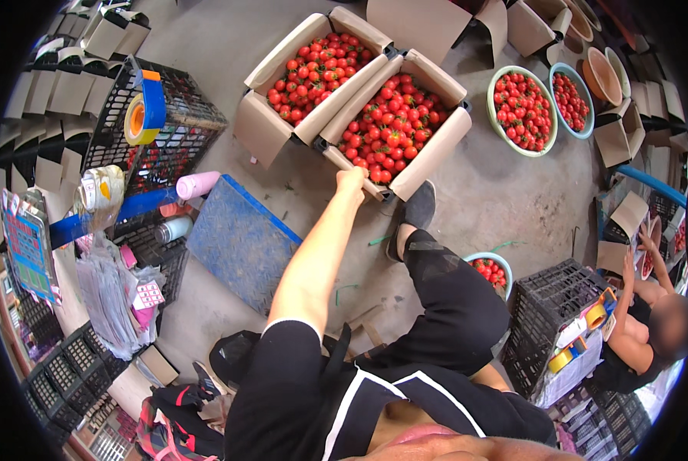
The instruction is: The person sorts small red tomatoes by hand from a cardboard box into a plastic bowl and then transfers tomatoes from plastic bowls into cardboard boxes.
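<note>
My left arm reaches forward, and my left hand (352, 183) grips the near end of a paper-lined crate (431, 161) heaped with cherry tomatoes (390, 129). A second paper-lined crate (289, 55) stands against it on the left and also holds red cherry tomatoes (321, 72). Brown paper flaps fold out over the rims of both. My right hand is out of view; only a bit of that forearm shows beside my bent knee. My shoe (419, 207) rests on the floor close to the gripped crate's near corner.
Left of my arm lies a blue platform scale (243, 242), its display panel (27, 248) on a post. Black crates with a tape dispenser (148, 109) stand beyond. Tomato-filled basins (489, 104) sit at right, another basin (508, 268) by my knee. A person (637, 340) works far right.
</note>
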`<state>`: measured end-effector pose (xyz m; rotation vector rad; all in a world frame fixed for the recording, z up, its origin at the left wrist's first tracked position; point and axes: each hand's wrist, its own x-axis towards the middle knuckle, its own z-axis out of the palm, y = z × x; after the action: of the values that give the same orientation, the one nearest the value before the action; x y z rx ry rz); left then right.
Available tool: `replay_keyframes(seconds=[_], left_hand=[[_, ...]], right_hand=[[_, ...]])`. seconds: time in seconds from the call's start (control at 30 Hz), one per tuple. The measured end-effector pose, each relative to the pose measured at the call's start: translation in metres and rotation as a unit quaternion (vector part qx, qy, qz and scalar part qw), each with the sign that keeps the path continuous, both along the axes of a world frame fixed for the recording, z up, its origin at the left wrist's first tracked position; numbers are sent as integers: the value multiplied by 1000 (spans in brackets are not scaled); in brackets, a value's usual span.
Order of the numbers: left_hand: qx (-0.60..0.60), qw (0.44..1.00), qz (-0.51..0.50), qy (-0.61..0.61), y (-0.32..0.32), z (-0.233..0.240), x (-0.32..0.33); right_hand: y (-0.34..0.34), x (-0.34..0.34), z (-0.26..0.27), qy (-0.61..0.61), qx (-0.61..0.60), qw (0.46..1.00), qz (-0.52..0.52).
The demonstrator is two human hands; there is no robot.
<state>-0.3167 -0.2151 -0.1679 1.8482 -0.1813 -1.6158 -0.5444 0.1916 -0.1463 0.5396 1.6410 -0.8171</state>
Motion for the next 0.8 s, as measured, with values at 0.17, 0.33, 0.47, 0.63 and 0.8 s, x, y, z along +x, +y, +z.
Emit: replay_keyframes(seconds=[0.17, 0.33, 0.47, 0.63, 0.8], left_hand=[[-63, 996, -16, 66, 22, 46, 56], [-21, 987, -52, 153, 112, 155, 175], [-10, 1000, -3, 14, 179, 171, 257], [-6, 999, 36, -24, 201, 196, 311], [36, 994, 103, -21, 256, 156, 388]], right_hand=[[2, -13, 3, 3, -1, 1000, -10], [20, -17, 1, 12, -1, 998, -64], [28, -26, -8, -2, -1, 999, -47], [26, -31, 8, 7, -24, 999, -39], [32, -37, -17, -12, 2, 1000, -25]])
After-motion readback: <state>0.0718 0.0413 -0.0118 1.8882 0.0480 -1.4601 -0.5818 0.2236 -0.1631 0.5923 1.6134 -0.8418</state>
